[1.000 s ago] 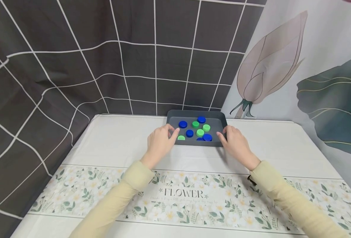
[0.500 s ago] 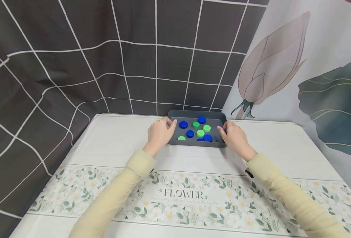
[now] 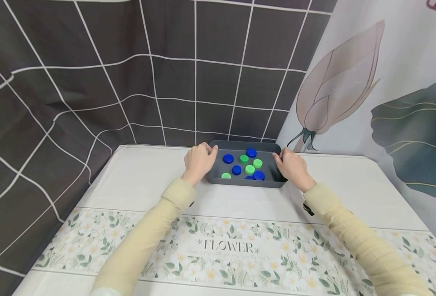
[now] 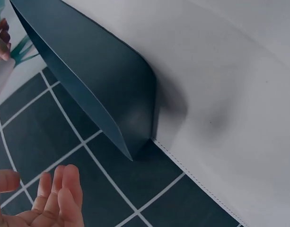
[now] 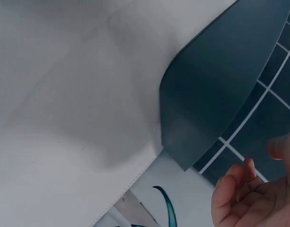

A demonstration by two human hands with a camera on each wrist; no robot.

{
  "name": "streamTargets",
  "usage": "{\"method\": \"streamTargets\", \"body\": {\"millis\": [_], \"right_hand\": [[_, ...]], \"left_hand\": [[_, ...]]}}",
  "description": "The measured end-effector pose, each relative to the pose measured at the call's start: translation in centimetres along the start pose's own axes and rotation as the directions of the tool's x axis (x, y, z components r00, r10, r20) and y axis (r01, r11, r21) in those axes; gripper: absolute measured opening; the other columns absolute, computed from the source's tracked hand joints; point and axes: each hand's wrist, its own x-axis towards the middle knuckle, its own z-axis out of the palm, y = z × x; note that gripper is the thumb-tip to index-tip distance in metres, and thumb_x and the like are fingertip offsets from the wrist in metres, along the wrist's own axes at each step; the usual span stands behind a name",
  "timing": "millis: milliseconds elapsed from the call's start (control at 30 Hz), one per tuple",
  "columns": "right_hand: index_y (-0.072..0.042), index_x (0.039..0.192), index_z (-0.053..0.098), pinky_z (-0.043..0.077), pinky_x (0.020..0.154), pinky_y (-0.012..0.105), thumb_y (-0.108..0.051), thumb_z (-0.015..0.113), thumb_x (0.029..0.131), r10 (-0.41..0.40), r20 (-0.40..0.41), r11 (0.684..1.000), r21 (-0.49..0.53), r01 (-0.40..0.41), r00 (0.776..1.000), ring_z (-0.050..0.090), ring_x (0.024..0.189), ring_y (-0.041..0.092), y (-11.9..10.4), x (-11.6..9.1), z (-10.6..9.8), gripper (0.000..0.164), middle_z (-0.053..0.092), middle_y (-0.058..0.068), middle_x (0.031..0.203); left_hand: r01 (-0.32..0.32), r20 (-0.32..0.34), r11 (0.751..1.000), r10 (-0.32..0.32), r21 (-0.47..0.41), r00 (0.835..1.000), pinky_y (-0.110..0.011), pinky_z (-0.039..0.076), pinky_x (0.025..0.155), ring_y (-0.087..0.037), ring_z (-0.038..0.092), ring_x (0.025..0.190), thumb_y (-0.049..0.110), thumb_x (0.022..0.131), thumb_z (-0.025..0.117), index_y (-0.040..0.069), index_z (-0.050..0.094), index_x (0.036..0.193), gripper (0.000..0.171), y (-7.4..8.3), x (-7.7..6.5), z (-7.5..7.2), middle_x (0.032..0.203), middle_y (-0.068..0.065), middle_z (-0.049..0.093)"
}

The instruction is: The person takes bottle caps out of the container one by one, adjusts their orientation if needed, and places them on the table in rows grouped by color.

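A dark grey rectangular tray (image 3: 245,184) stands on the table near its back edge. Inside lie several round plastic caps, such as a blue cap (image 3: 228,158), a light green cap (image 3: 257,163) and a darker green cap (image 3: 244,159). My left hand (image 3: 198,161) is at the tray's left end, its thumb overlapping the rim in the head view. At the right end is my right hand (image 3: 293,166), thumb likewise over the rim. Both wrist views show a gap between thumb and loosely bent fingers, with nothing between them, and the tray's outer wall (image 4: 130,94) apart from the hand.
A white table cover (image 3: 155,172) with a floral band (image 3: 225,257) lettered FLOWER spreads in front. Behind the tray hangs a dark curtain (image 3: 173,78) with a white grid. A pale curtain with a flower print (image 3: 332,94) hangs at the right.
Both hands have lifted slightly along the tray's ends, and their thumbs have drawn outward from over the tray toward its rim. Tray and caps keep their places; the head view has tilted a little.
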Motion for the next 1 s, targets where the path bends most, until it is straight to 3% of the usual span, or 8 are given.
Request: {"method": "streamTargets", "body": {"millis": [233,567,900,1000], "right_hand": [[0.004,0.087,0.053,0.045,0.05,0.038,-0.032,0.044,0.1,0.043,0.035,0.999,-0.03,-0.042,0.998,0.059,0.066,0.032,0.7,1.1,0.2,0.039,0.057,0.02,0.08],[0.012,0.101,0.052,0.052,0.068,0.055,-0.034,0.04,0.101,0.108,0.099,0.992,-0.068,-0.102,0.989,0.062,0.086,0.047,1.5,2.5,0.8,0.047,0.06,0.033,0.094],[0.017,0.114,0.046,0.054,0.071,0.057,-0.035,0.039,0.101,0.155,0.157,0.983,-0.126,-0.136,0.975,0.061,0.092,0.052,2.3,2.9,1.5,0.054,0.058,0.04,0.103],[0.015,0.113,0.045,0.054,0.072,0.056,-0.036,0.037,0.101,0.179,0.202,0.978,-0.143,-0.152,0.963,0.06,0.096,0.052,2.5,2.9,1.7,0.053,0.057,0.041,0.107]], "left_hand": [[0.037,-0.007,0.999,-0.037,0.01,0.999,-0.039,0.054,0.064,-0.03,0.068,0.079,0.038,0.095,0.052,0.009,0.071,0.092,0.036,-0.5,1.4,0.6,0.089,-0.012,0.073],[0.112,0.021,0.99,-0.114,0.086,0.993,-0.034,0.052,0.06,-0.028,0.068,0.078,0.038,0.095,0.052,0.007,0.072,0.088,0.037,-1.8,2.8,1.9,0.087,-0.012,0.073],[0.176,0.147,0.968,-0.204,0.18,0.968,-0.024,0.033,0.047,-0.024,0.061,0.07,0.042,0.097,0.047,0.008,0.052,0.061,0.05,-2.7,2.9,3.1,0.08,-0.016,0.068],[0.182,0.159,0.968,-0.209,0.17,0.965,-0.023,0.031,0.045,-0.02,0.055,0.063,0.042,0.097,0.048,0.011,0.045,0.057,0.05,-3.0,2.9,3.8,0.067,-0.01,0.061]]}}
